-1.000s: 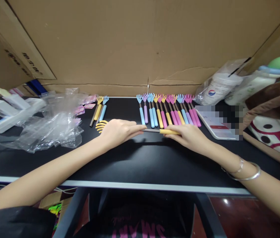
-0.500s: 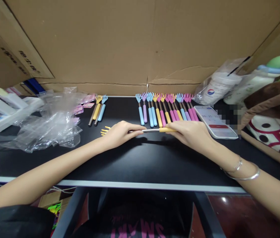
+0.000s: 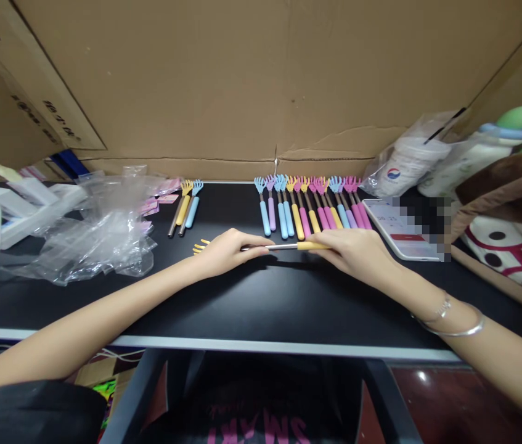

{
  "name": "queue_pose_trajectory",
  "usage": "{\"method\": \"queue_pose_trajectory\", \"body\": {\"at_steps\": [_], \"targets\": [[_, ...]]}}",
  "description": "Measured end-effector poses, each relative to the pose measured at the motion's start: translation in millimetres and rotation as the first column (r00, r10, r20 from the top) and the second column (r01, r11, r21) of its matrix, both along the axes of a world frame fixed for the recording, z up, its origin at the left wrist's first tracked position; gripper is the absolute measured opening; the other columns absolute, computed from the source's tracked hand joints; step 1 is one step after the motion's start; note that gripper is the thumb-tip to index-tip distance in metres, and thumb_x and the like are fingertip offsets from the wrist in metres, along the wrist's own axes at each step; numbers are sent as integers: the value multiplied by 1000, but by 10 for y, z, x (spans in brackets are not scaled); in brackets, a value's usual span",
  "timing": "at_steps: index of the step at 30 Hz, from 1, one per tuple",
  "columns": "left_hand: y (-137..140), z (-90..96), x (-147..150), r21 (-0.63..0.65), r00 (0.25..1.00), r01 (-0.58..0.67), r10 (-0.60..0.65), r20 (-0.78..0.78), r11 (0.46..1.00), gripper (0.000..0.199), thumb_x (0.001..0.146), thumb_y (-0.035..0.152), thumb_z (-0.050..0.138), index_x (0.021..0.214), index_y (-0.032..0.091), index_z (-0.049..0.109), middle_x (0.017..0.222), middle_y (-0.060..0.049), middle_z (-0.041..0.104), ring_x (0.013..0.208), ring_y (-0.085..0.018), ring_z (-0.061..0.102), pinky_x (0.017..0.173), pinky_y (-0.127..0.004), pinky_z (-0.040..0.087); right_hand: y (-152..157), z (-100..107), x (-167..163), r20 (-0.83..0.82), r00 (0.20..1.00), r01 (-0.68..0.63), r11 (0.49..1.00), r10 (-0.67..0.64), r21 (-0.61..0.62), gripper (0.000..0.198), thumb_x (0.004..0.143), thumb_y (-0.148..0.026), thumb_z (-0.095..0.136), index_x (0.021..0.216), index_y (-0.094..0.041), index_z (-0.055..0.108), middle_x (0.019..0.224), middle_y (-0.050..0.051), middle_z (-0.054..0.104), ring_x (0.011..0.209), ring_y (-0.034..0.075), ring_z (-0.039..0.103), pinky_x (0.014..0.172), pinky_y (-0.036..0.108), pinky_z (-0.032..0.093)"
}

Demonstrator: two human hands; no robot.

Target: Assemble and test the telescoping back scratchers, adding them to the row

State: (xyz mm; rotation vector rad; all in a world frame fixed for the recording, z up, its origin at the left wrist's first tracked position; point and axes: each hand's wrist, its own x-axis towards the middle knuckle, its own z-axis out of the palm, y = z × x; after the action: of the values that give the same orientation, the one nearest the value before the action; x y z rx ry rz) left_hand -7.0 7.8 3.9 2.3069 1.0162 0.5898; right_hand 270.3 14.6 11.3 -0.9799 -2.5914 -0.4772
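A yellow back scratcher [image 3: 309, 245] lies level between my two hands, just above the black table. My left hand [image 3: 230, 251] pinches its metal rod, and the yellow claw sticks out past the knuckles. Wrapped over the yellow handle is my right hand [image 3: 350, 250], which hides the handle's end. Behind the hands, several back scratchers [image 3: 296, 222] in blue, purple, yellow and pink lie in a row, claws toward the cardboard. To the left lie two more, a yellow back scratcher [image 3: 183, 211] and a blue back scratcher [image 3: 192, 212], each with a bare metal rod beside its handle.
Clear plastic bags [image 3: 103, 240] are piled at the left, beside a white power strip [image 3: 34, 219]. A phone [image 3: 397, 231] lies right of the row. Behind it stands a bagged cup [image 3: 408, 163]. A cardboard wall [image 3: 242, 80] closes the back; the table's edge [image 3: 261, 346] runs in front.
The hands keep their grip on the yellow back scratcher. The view has shifted very slightly, and the left hand sits a touch further right.
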Motion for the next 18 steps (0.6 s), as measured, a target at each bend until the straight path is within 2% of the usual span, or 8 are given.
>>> {"method": "queue_pose_trajectory", "body": {"at_steps": [18], "targets": [[11, -3, 8, -1, 1000, 5, -5, -5, 1000, 39, 90, 44, 47, 111, 19, 67, 81, -1, 71, 65, -12, 58, 62, -18, 39, -10, 32, -15, 21, 1000, 21, 997, -19, -78, 31, 91, -42, 43, 101, -23, 66, 84, 0, 71, 69, 12, 64, 54, 22, 35]]}}
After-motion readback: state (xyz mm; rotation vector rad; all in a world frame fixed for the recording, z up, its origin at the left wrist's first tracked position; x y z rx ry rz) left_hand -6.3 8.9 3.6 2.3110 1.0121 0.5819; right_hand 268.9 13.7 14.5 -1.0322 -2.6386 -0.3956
